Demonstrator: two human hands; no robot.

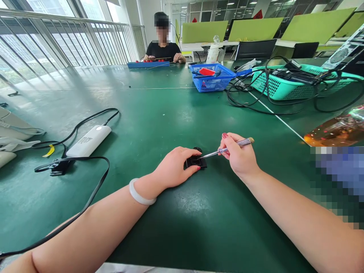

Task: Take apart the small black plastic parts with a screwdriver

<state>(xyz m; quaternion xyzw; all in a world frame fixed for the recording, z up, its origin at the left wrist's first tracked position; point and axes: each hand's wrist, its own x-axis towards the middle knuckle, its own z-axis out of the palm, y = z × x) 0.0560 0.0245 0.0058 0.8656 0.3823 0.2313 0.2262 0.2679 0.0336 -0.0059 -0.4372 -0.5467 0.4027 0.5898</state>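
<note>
Right of the white power bank (89,141), your left hand (176,166) grips a small black part (202,163); farther right, your right hand (238,154) grips a screwdriver (243,143), tip at that part.

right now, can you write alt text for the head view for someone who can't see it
The left hand holds a small black part on a green table, and the right hand holds a screwdriver with its tip at the part. Farther off are a blue basket and another person.
</note>
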